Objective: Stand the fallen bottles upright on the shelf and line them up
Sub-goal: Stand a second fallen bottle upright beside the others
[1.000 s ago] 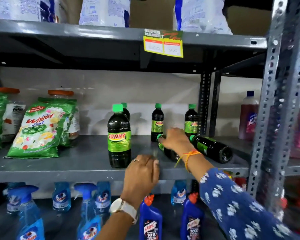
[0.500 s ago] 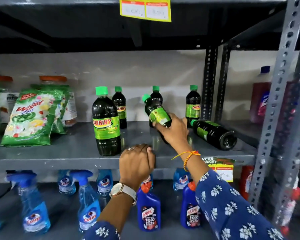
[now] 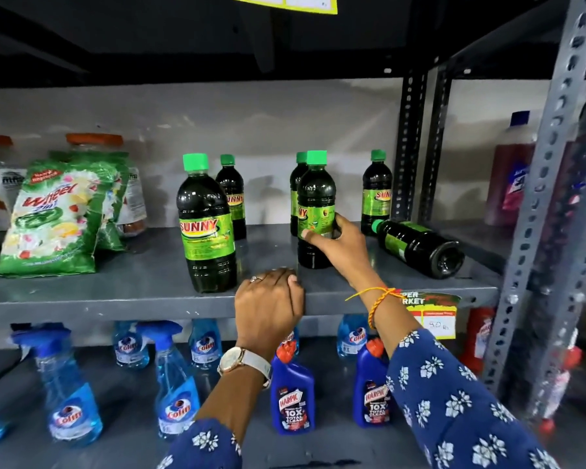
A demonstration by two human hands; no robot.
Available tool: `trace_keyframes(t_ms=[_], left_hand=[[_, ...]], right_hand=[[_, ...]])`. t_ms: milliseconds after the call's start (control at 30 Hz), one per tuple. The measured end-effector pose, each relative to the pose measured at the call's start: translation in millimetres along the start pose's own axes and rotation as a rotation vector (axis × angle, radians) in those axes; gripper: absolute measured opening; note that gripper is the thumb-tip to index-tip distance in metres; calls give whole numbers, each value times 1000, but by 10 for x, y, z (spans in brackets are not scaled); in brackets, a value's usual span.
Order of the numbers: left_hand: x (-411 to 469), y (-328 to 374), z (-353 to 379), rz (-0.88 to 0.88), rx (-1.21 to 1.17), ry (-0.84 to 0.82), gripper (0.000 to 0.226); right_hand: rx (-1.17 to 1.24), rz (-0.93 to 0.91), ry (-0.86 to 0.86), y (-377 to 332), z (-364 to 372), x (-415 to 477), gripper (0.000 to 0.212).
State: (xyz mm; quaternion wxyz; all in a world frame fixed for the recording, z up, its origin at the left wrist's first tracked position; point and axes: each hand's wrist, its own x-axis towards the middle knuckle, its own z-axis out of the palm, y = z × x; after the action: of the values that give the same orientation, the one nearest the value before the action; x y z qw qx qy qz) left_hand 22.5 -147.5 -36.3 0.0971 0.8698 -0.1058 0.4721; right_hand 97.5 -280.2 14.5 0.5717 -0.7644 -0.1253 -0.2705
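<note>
One grey shelf [image 3: 115, 292], right hand [image 3: 342, 245] gripping upright bottle [image 3: 315, 198], left hand [image 3: 268, 306] hooked over its edge, fallen bottle [image 3: 420, 245] beside

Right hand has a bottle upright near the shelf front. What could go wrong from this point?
1. The right hand grips the upright bottle at its label; if the grip releases before the base sits flat, it may topple onto the back bottle just behind.
2. The fallen bottle lies on its side beside that forearm, base toward the front of the shelf; a nudge from the arm might roll it off.
</note>
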Motion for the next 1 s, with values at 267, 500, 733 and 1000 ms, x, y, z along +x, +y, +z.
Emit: trace_keyframes(t_ms=[267,500,733,1000], left_hand=[[5,16,0,-17,-25,14,35],[3,22,-17,-7,-27,-7,35],[0,21,-17,-11,-29,-23,37],[-12,12,-7,-19,-25,-55,38]], right_hand=[[-173,-1,33,62,28,43,60],[-157,25,16,58,46,41,72],[-30,97,-17,67,40,69,55],[-86,89,-33,80,28,63,47]])
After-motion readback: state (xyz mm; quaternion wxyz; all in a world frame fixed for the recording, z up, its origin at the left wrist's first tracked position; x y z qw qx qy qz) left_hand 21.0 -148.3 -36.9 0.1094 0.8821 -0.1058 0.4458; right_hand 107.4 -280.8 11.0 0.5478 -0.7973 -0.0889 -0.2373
